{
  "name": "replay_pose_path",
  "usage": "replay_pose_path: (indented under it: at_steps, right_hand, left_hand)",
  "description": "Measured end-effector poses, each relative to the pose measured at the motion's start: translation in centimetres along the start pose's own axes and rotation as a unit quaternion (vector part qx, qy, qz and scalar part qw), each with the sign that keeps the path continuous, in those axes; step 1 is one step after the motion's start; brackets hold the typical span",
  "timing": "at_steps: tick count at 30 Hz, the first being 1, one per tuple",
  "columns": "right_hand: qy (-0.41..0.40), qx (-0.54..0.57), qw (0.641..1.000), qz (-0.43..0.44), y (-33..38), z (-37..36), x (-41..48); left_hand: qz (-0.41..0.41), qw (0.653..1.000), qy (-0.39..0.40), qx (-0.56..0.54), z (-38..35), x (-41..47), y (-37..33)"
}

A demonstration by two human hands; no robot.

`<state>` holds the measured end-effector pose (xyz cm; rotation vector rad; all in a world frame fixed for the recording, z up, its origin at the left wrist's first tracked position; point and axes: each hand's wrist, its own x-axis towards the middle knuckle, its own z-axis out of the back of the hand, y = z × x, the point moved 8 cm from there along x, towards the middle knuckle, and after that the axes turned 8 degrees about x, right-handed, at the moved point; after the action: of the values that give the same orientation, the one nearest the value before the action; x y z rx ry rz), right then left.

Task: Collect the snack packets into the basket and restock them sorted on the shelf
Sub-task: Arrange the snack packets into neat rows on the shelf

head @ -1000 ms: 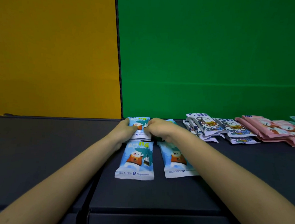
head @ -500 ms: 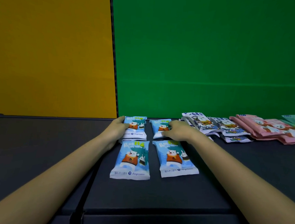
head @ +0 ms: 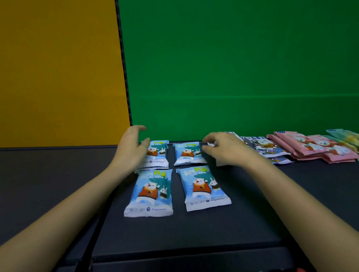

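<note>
Almost done, I guess | blue packets (head: 151, 193) lie sorted on shelf (head: 190, 235) | left hand (head: 130, 152), right hand (head: 225, 152) both loose, holding nothing

Shelf (head: 190, 233) runs left to right, two back panels behind it: left panel (head: 54, 68), right panel (head: 239, 66).

Four packets flat on shelf, two-by-two grid:
- near-left packet (head: 150, 193), near-right packet (head: 204, 188) side by side, apart
- far-left packet (head: 158, 154), far-right packet (head: 187, 153) just behind them; far-left seems to top small stack

Left hand (head: 130, 150) at left edge of far-left packet. Right hand (head: 223, 151) at right edge of far-right packet.

Further right, along back of shelf: first pile (head: 264, 145), second pile (head: 309, 146), third pile (head: 351, 139) at frame edge, each overlapping next.
</note>
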<state>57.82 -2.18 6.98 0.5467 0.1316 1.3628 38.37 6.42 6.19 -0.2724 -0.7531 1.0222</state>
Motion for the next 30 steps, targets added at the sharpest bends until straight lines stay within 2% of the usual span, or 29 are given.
replay_pose_path:
  at_steps: [2, 6, 10, 13, 17, 20, 23, 30]
  right_hand:
    - [-0.035, 0.017, 0.999, 0.007, -1.4, 2.7, -1.0]
    - [-0.09, 0.026, 0.995, -0.03, -6.8, 7.6, -2.3]
    - [-0.082, 0.011, 0.995, -0.057, -12.3, 9.3, -2.3]
    - [-0.054, -0.014, 0.997, -0.062, -15.5, 9.0, -1.5]
    - [-0.004, -0.065, 0.996, -0.054, -17.4, 7.6, 0.2]
    - [0.034, -0.092, 0.994, -0.052, -17.5, 6.2, 1.3]
    - [0.041, -0.104, 0.992, -0.065, -17.3, 5.8, 1.7]
    - [0.046, -0.087, 0.988, -0.123, -17.4, 5.6, 2.5]
  left_hand:
    - [-0.052, 0.998, -0.022, 0.001, 0.9, -0.4, -2.4]
    - [-0.103, 0.994, 0.018, 0.034, -0.6, -0.9, -7.3]
    - [-0.108, 0.99, 0.039, 0.084, -3.7, -0.5, -12.3]
    - [-0.075, 0.981, 0.076, 0.162, -7.5, 0.8, -14.6]
    - [-0.017, 0.968, 0.081, 0.235, -11.3, 2.8, -17.0]
    - [0.043, 0.953, 0.133, 0.27, -14.1, 3.2, -18.2]
    - [0.096, 0.931, 0.19, 0.295, -16.1, 3.0, -18.5]
    - [0.162, 0.911, 0.232, 0.299, -16.7, 3.6, -17.9]
